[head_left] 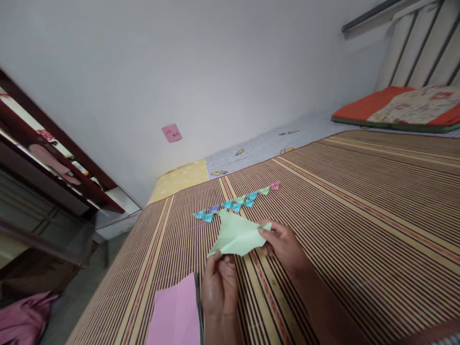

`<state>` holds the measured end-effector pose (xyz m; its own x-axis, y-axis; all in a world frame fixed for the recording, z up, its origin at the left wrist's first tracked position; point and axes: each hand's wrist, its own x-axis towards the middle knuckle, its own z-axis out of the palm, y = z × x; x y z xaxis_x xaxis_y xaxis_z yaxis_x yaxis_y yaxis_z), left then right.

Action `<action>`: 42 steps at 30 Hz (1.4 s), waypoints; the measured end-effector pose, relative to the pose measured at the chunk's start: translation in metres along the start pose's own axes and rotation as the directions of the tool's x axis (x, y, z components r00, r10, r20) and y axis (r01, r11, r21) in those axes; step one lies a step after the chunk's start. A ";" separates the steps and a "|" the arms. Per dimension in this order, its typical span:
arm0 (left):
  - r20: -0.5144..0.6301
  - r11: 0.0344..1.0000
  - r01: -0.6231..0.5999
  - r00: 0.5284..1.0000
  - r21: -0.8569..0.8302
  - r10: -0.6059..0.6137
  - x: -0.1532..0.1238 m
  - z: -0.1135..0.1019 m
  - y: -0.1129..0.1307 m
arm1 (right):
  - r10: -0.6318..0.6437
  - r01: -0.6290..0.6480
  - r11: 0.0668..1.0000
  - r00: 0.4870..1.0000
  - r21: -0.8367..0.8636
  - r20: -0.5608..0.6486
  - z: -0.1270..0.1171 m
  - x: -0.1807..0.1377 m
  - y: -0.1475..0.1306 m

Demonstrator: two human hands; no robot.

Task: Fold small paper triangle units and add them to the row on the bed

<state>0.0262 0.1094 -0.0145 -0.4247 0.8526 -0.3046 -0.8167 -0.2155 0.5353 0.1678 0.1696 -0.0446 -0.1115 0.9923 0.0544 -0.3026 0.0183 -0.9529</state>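
Observation:
A pale green sheet of paper [237,235], creased and uneven in outline, is held up over the striped mat. My left hand [221,282] pinches its lower left corner between thumb and fingers. At its right corner my right hand [282,242] grips it, thumb on top. Just beyond the sheet lie several small folded paper triangles [227,205] in blue, purple, green and pink, set out in slanting rows. A stack of paper with a pink sheet [176,314] on top rests beside my left wrist.
The striped mat [341,206] covers the bed. Patterned cloth [247,153] runs along the wall, where a pink note [171,133] is stuck. An orange, floral cushion [395,108] lies at the far right, below a radiator [420,45]. The bed's left edge drops to the floor.

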 end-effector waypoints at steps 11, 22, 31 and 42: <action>-0.053 0.997 0.040 0.998 -0.061 -0.043 0.006 -0.009 0.005 | -0.107 0.099 0.990 0.991 -0.104 -0.081 -0.009 0.005 0.004; 0.045 0.985 0.159 0.987 -0.067 -0.156 0.011 -0.017 0.014 | -0.217 0.238 0.958 0.967 -0.162 0.134 -0.004 -0.001 0.001; 0.118 0.977 0.039 0.991 0.212 -0.066 0.004 -0.017 -0.011 | -0.145 0.157 0.977 0.985 -0.143 0.092 0.001 -0.002 0.003; 0.080 0.940 -0.124 0.991 0.317 0.104 -0.001 -0.009 -0.017 | -0.165 0.172 0.960 0.985 -0.223 0.048 0.006 -0.004 -0.003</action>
<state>0.0373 0.1083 -0.0307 -0.4745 0.8608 -0.1840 -0.5915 -0.1571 0.7908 0.1640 0.1646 -0.0399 -0.1050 0.9686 0.2255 -0.0983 0.2155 -0.9715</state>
